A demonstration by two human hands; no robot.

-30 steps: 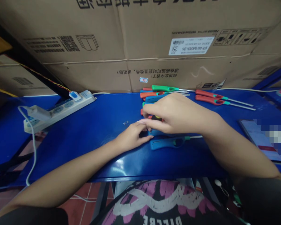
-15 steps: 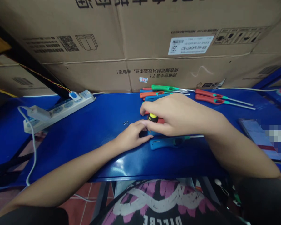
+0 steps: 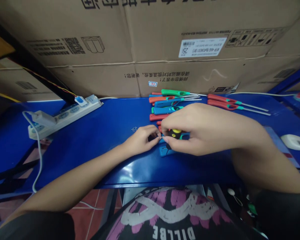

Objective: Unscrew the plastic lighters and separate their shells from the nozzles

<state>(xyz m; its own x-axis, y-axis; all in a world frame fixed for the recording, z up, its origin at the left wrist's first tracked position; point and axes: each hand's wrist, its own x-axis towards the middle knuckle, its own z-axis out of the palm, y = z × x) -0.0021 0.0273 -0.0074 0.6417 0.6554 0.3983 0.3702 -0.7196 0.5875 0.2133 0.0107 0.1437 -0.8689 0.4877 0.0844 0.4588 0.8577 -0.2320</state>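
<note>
Right hand [image 3: 202,130] and left hand [image 3: 140,141] clamp a yellow-and-black part [image 3: 176,131] mid-way along the blue desk [image 3: 102,160].
Both grips are closed, fingers hiding its long axis; long-nosed lighters [image 3: 167,110] lie just behind and beneath, nozzles pointing right.

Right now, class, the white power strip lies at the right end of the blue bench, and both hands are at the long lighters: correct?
No: the white power strip lies at the left end of the blue bench, as the head view shows.
</note>
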